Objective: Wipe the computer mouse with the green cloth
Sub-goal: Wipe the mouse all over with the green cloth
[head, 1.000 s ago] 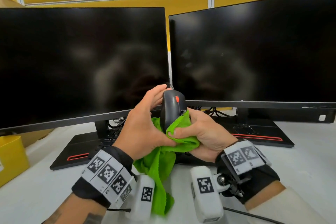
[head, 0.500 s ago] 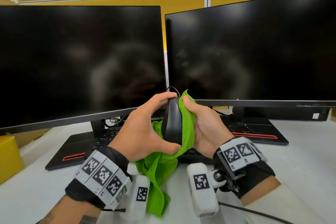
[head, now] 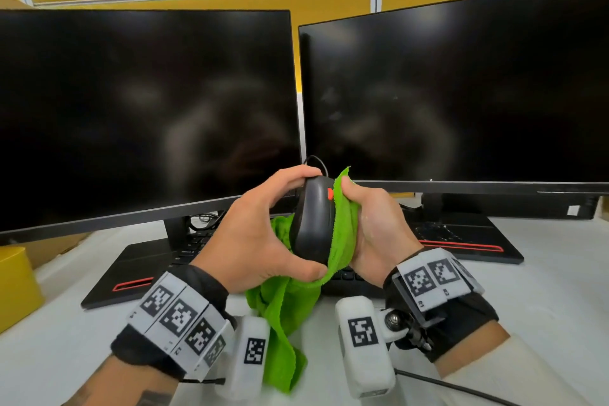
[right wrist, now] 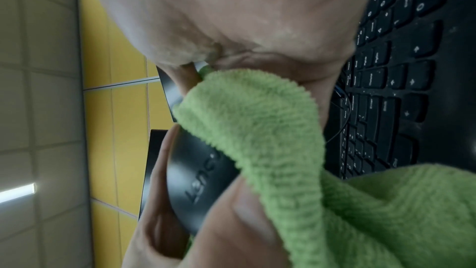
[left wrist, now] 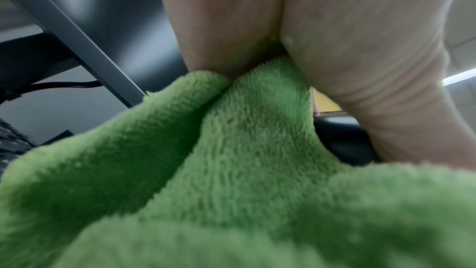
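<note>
We hold the black computer mouse (head: 313,224) up off the desk (head: 543,280), in front of the gap between the two dark monitors (head: 145,115). Our left hand (head: 253,237) has its grip curled round the mouse, fingers over the front end and thumb under the rear. Our right hand (head: 375,227) pinches the green cloth (head: 342,234) and presses it against the mouse's right side, beside the red scroll wheel (head: 330,193). The rest of the cloth hangs down between our wrists. In the right wrist view, a keyboard (right wrist: 391,80) lies beneath, and raised lettering shows on the mouse's rear.
</note>
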